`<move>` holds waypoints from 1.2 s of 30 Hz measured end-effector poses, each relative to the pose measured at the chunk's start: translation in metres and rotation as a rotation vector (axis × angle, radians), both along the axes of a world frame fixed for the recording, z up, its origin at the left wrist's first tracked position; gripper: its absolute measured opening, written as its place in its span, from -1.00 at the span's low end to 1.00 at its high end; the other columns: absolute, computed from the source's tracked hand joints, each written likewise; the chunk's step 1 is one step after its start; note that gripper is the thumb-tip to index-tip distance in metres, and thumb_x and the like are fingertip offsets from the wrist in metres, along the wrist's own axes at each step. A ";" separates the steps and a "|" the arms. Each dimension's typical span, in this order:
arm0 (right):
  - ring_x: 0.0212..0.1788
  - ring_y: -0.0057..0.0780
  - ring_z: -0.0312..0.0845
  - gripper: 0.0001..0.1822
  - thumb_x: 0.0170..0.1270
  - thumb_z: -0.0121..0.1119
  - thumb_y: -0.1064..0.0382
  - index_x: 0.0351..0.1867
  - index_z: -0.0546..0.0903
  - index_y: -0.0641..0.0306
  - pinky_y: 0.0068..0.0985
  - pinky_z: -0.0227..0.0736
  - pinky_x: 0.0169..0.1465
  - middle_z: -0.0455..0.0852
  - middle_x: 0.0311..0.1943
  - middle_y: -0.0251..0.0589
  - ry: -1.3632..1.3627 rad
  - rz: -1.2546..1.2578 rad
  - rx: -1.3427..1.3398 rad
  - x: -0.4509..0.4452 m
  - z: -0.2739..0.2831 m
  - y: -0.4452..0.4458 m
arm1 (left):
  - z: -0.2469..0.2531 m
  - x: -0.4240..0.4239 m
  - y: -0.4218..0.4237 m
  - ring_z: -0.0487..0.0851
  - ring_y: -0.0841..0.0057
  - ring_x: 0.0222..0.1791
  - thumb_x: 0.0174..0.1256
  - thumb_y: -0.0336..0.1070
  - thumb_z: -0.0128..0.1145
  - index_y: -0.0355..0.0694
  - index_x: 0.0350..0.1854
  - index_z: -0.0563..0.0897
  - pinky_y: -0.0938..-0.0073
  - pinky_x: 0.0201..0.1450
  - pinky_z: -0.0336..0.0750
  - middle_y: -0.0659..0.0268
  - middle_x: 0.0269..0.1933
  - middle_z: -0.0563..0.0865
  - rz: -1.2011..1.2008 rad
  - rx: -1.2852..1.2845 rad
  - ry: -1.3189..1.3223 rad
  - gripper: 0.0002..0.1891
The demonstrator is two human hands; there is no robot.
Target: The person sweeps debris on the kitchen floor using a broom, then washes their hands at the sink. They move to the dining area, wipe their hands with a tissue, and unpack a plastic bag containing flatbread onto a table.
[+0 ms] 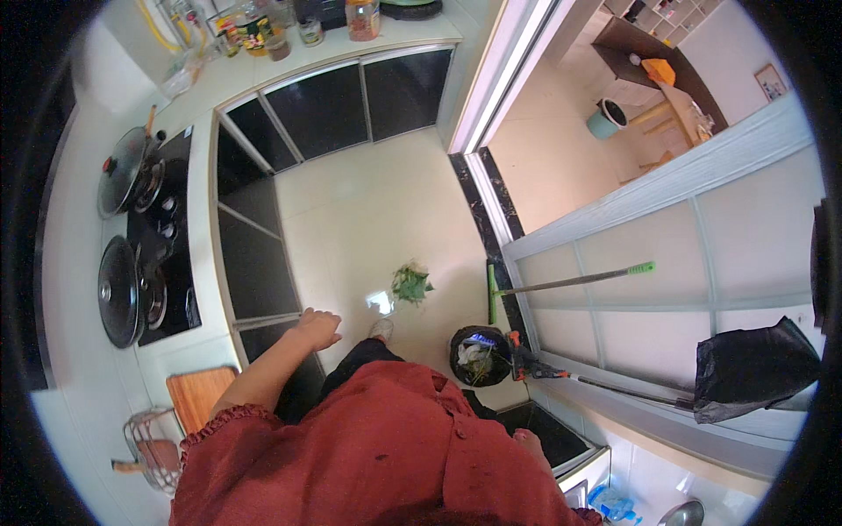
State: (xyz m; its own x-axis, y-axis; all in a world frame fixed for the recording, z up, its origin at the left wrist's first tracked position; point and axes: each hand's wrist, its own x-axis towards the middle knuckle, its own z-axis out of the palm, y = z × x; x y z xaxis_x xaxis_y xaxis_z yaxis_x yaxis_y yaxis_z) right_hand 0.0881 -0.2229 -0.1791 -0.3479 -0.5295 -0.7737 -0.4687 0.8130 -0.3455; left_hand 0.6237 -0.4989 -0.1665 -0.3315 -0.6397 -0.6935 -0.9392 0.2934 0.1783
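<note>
My left hand (319, 330) hangs in the air beside the dark lower cabinets, its fingers loosely curled and slightly apart, holding nothing. Only a small part of my right hand (526, 437) shows at the right edge of my red shirt; its fingers are mostly hidden. On the tiled floor ahead of my feet lies a small heap of green leafy scraps (411, 283). Right of my feet, a bin lined with a black bag (460, 375) holds pale and green waste. A squeegee (572, 283) with a green handle leans against the sliding door.
On the left counter are a hob (174, 217), two lidded pans (117, 296) and a wooden cutting board (197, 394). Jars and bottles (253, 36) line the far counter. A long-handled tool with orange parts (625, 388) stands by the door. Beyond the doorway is another bin (602, 123).
</note>
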 end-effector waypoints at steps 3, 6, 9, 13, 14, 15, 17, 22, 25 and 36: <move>-0.31 -0.39 0.62 -0.74 0.24 0.00 0.24 -0.10 0.54 0.31 -0.48 0.48 -0.32 0.66 -0.37 -0.21 -0.031 -0.051 0.050 0.044 0.042 -0.058 | -0.001 0.014 -0.037 0.56 0.26 0.00 0.18 -0.03 0.10 -0.17 -0.11 0.56 0.12 0.08 0.31 0.16 -0.09 0.63 -0.016 0.051 -0.037 -0.65; -0.23 -0.37 0.62 -0.67 0.29 0.00 0.20 0.02 0.48 0.29 -0.48 0.49 -0.34 0.67 -0.26 -0.17 -0.134 0.034 0.109 0.030 0.011 -0.066 | 0.004 0.006 -0.078 0.55 0.27 0.01 0.17 -0.03 0.10 -0.17 -0.09 0.55 0.08 0.11 0.28 0.15 -0.08 0.63 -0.033 -0.030 0.030 -0.64; -0.14 -0.32 0.60 -0.63 0.30 0.02 0.15 0.07 0.47 0.28 -0.43 0.51 -0.26 0.65 -0.17 -0.12 -0.135 0.247 0.182 0.034 0.011 -0.121 | 0.009 -0.002 -0.120 0.53 0.25 0.03 0.17 -0.02 0.10 -0.14 0.01 0.50 0.07 0.12 0.29 0.15 -0.04 0.61 -0.057 -0.091 0.017 -0.58; -0.26 -0.26 0.55 -0.74 0.35 -0.04 0.18 -0.10 0.51 0.31 -0.26 0.46 -0.21 0.61 -0.25 -0.08 -0.085 0.314 0.035 0.006 -0.042 -0.168 | 0.011 -0.021 -0.175 0.55 0.24 0.01 0.12 -0.04 0.12 -0.18 -0.10 0.56 -0.03 0.18 0.22 0.13 -0.10 0.63 -0.057 -0.133 0.054 -0.62; -0.38 -0.33 0.39 -0.83 0.36 -0.09 0.21 -0.27 0.43 0.26 -0.30 0.35 -0.29 0.48 -0.38 -0.18 -0.303 0.110 -0.013 -0.013 -0.098 -0.165 | 0.019 -0.029 -0.193 0.54 0.23 0.02 0.12 -0.06 0.13 -0.18 -0.08 0.55 -0.04 0.22 0.18 0.13 -0.09 0.63 -0.056 -0.140 0.042 -0.62; -0.50 -0.40 0.24 -0.80 0.37 -0.14 0.23 -0.44 0.35 0.20 -0.35 0.24 -0.37 0.35 -0.51 -0.27 -0.525 -0.129 -0.052 -0.032 -0.152 -0.163 | 0.026 -0.030 -0.211 0.53 0.23 0.04 0.14 -0.05 0.12 -0.17 -0.03 0.53 -0.03 0.24 0.17 0.14 -0.06 0.62 -0.048 -0.155 0.004 -0.60; -0.54 -0.38 0.22 -0.73 0.36 -0.16 0.21 -0.56 0.35 0.17 -0.36 0.22 -0.41 0.33 -0.59 -0.30 -0.519 -0.063 -0.060 -0.064 -0.240 -0.176 | 0.036 -0.056 -0.255 0.50 0.25 0.08 0.17 -0.04 0.09 -0.14 0.08 0.48 -0.02 0.26 0.14 0.15 -0.01 0.59 -0.068 -0.171 -0.046 -0.54; -0.14 -0.13 0.57 -0.73 0.30 -0.10 0.14 -0.28 0.60 0.22 -0.28 0.48 -0.20 0.65 -0.22 -0.09 0.119 0.708 -0.249 -0.058 -0.152 -0.357 | 0.032 -0.033 -0.288 0.49 0.24 0.11 0.17 0.05 0.05 -0.09 0.13 0.46 -0.09 0.24 0.11 0.15 0.04 0.59 0.038 -0.093 -0.299 -0.49; -0.09 -0.10 0.55 -0.71 0.24 -0.05 0.11 -0.17 0.59 0.19 -0.29 0.47 -0.06 0.60 -0.09 -0.05 0.103 0.884 -0.412 -0.056 -0.128 -0.445 | 0.035 -0.032 -0.320 0.53 0.22 0.06 0.16 0.10 0.02 -0.11 0.00 0.52 0.05 0.05 0.37 0.18 0.01 0.60 0.045 0.022 -0.337 -0.53; -0.06 -0.08 0.53 -0.55 0.16 0.03 0.06 0.04 0.49 0.24 -0.27 0.40 0.02 0.60 -0.08 0.04 -0.026 0.495 -0.282 -0.054 -0.040 -0.666 | -0.059 -0.061 -0.511 0.56 0.23 0.03 0.10 0.12 0.12 -0.11 0.06 0.53 0.19 0.06 0.42 0.19 0.00 0.63 0.022 0.238 -0.105 -0.47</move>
State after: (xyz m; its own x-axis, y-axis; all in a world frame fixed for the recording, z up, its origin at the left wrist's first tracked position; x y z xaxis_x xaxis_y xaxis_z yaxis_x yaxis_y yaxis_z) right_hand 0.0340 -0.8894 -0.2195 0.0115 -0.8121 -0.5834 -0.7587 0.3729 -0.5341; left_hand 0.5625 -1.0097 -0.2256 -0.2381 -0.4608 -0.8550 -0.9618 0.2346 0.1414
